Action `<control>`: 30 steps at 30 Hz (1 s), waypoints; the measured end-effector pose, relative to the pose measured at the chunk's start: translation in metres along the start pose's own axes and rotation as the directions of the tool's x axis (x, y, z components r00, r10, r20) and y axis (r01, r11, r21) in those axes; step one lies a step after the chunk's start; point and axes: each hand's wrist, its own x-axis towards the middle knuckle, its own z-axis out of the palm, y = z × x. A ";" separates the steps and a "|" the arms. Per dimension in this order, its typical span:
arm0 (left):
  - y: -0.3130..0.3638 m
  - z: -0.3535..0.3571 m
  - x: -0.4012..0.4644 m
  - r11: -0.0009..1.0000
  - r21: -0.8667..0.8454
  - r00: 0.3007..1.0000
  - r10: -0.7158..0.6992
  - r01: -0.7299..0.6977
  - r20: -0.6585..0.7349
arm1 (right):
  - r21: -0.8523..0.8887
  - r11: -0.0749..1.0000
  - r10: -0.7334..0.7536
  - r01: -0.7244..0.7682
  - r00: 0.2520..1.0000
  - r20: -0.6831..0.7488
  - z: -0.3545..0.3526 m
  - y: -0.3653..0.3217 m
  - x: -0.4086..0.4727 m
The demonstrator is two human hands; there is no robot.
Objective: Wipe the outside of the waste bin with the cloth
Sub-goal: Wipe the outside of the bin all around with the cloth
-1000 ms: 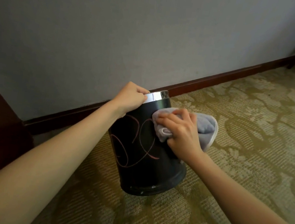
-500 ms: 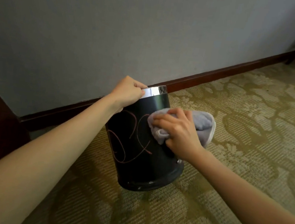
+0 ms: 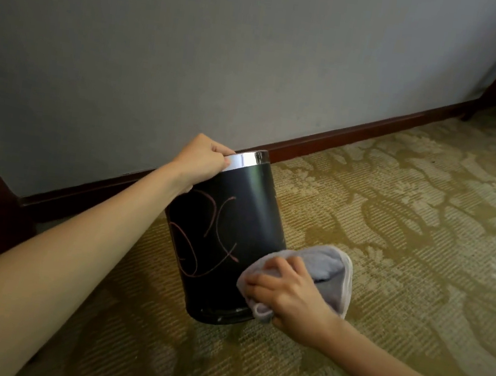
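Item: bin. Black cylinder with a smooth, slightly glossy wall and a bright metal band at the rim. It stands on the carpet, near the skirting, with its long axis tipped so the top leans away from you, toward the wall. Pink looping scrawl marks the side that faces you.

Item: left hand. Your fingers curl over the bin's rim on its left side and grip it; this hand steadies the tilt.

Item: right hand. Low on the bin's right flank, close to its base. Fingers are bent round a bunched cloth and press it to the wall of the bin. This is the nearer hand to the unwiped area.

Item: cloth. Grey, soft, plush pile with a stitched edge, folded into a thick pad; most of it bulges out to the right of the bin.

Key relation: the scrawl lies up and to the left of your right hand, along the bin's near face. Likely the next stroke has to run up and across the curve, so keep the rim grip firm, or the bin may roll on its base edge.

Item: carpet. Olive-gold woven pile with a pale leaf pattern, spread around the bin.
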 end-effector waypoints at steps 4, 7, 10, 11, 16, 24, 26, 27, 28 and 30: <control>0.008 0.008 -0.007 1.000 -0.008 1.000 -0.001 0.001 -0.011 | 0.053 0.978 0.210 -0.204 0.962 -0.175 -0.035 0.021 0.050; 0.012 0.015 -0.014 1.000 0.021 1.000 0.021 -0.020 -0.022 | 0.084 0.956 0.294 -0.282 0.909 -0.294 -0.049 0.031 0.076; 0.012 0.016 -0.017 0.998 0.050 0.999 0.036 -0.036 -0.013 | 0.072 0.957 0.288 -0.281 0.890 -0.353 -0.039 0.025 0.069; 0.013 0.015 -0.017 0.997 0.069 0.999 0.044 -0.044 -0.001 | 0.070 0.960 0.278 -0.270 0.897 -0.344 -0.033 0.020 0.060; 0.014 0.006 -0.018 0.999 0.045 0.999 0.016 -0.017 0.031 | 0.049 0.997 0.070 -0.065 0.992 -0.107 0.015 -0.011 -0.012; 0.013 0.018 -0.026 0.997 0.047 0.998 0.068 -0.068 0.003 | 0.084 0.976 0.212 -0.200 0.962 -0.173 -0.025 0.010 0.024; 0.014 0.019 -0.029 0.997 0.042 0.997 0.069 -0.070 0.021 | 0.115 0.956 0.291 -0.271 0.928 -0.234 -0.046 0.024 0.048; 0.014 0.019 -0.029 0.997 0.042 0.998 0.064 -0.065 0.024 | 0.137 0.946 0.319 -0.292 0.915 -0.248 -0.052 0.030 0.058; 0.014 0.019 -0.029 0.997 0.047 0.998 0.058 -0.059 0.019 | 0.163 0.939 0.337 -0.304 0.907 -0.253 -0.055 0.034 0.064; 0.013 0.018 -0.030 0.997 0.045 0.998 0.061 -0.061 0.006 | 0.192 0.929 0.361 -0.317 0.890 -0.278 -0.052 0.034 0.066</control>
